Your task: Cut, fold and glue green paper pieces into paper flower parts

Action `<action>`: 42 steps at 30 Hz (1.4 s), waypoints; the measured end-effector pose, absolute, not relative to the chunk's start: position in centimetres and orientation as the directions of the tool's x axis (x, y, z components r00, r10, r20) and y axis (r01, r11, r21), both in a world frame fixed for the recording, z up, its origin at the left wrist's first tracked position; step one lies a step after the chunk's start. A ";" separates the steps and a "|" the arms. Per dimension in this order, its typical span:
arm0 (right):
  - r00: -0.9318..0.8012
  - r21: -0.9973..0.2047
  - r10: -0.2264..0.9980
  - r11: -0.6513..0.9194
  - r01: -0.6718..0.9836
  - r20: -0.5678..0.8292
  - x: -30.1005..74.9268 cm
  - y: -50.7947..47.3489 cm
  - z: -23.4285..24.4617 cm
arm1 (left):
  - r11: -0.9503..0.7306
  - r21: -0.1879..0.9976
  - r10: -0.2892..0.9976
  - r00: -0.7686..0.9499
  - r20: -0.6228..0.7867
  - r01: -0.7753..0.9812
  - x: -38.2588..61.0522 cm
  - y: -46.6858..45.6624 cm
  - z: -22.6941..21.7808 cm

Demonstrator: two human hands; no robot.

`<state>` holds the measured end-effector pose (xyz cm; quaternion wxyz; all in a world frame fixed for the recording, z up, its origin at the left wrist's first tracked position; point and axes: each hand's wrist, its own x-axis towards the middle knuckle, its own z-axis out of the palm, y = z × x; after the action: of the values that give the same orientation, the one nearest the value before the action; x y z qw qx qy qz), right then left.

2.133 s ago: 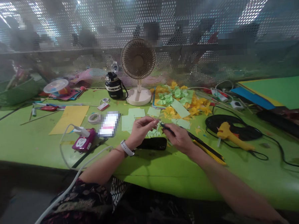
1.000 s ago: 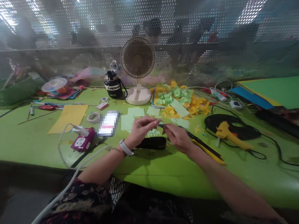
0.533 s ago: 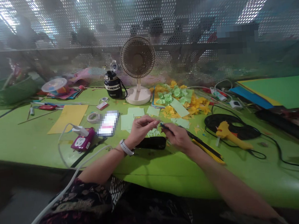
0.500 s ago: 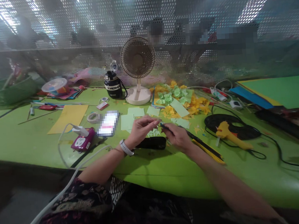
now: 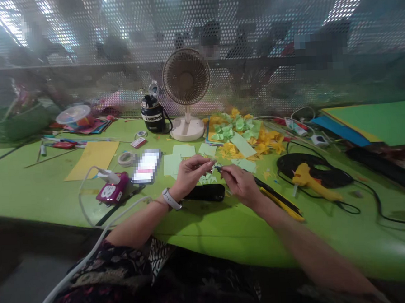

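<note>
1. Paper pieces (image 5: 245,133), yellow and pale green, lie heaped beyond the hands. They look already cut, with crinkled, petal-like shapes.
2. Flat pale green squares (image 5: 184,151) and a yellow card (image 5: 92,159) lie on the green table (image 5: 206,228) and appear uncut, so plenty of smooth paper remains.
3. The right hand (image 5: 240,185) holds a thin dark tool (image 5: 220,168) in a narrow pinch, its tip pointing toward the left hand (image 5: 190,174).
4. The left hand's fingertips (image 5: 210,162) close narrowly beside that tip. Anything held there is too small to tell.
5. Small green paper cutouts (image 5: 207,179) sit just below the hands, near a smooth black case (image 5: 204,193).
6. A yellow box cutter (image 5: 280,204) lies just beside the right hand, and farther right a yellow glue gun (image 5: 307,182) rests on a coiled black cable (image 5: 308,164).
</note>
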<state>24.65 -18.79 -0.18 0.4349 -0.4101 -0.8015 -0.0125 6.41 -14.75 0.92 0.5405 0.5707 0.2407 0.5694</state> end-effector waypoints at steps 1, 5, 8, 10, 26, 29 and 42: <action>-0.292 -0.329 0.639 0.670 0.666 0.712 24.6 -18.8 -0.2 | -0.291 0.893 0.894 0.234 0.381 -0.342 6.4 -14.7 0.9; -0.305 -0.306 0.624 0.679 0.668 0.720 24.6 -18.8 0.0 | -0.258 0.903 0.906 0.238 0.349 -0.343 6.4 -14.7 0.9; -0.308 -0.289 0.614 0.680 0.674 0.727 24.6 -18.8 0.1 | -0.233 0.911 0.912 0.249 0.326 -0.340 6.3 -14.8 1.1; -0.299 -0.275 0.606 0.674 0.686 0.737 24.6 -18.8 0.1 | -0.207 0.918 0.922 0.247 0.299 -0.339 6.3 -14.8 1.2; -0.245 -0.376 0.691 0.615 0.693 0.680 24.6 -19.1 0.1 | -0.160 0.926 0.934 0.252 0.254 -0.342 6.3 -14.7 0.8; -0.260 -0.367 0.683 0.628 0.687 0.683 24.6 -18.9 0.0 | -0.153 0.927 0.934 0.257 0.248 -0.342 6.3 -14.8 1.0; -0.184 -0.495 0.800 0.515 0.700 0.572 24.6 -19.1 0.3 | -0.177 0.920 0.942 0.209 0.261 -0.351 6.5 -14.8 1.2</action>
<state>24.61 -19.13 0.25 0.4114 -0.4888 -0.7669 0.0608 6.50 -14.81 1.15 0.5757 0.5225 0.2830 0.5616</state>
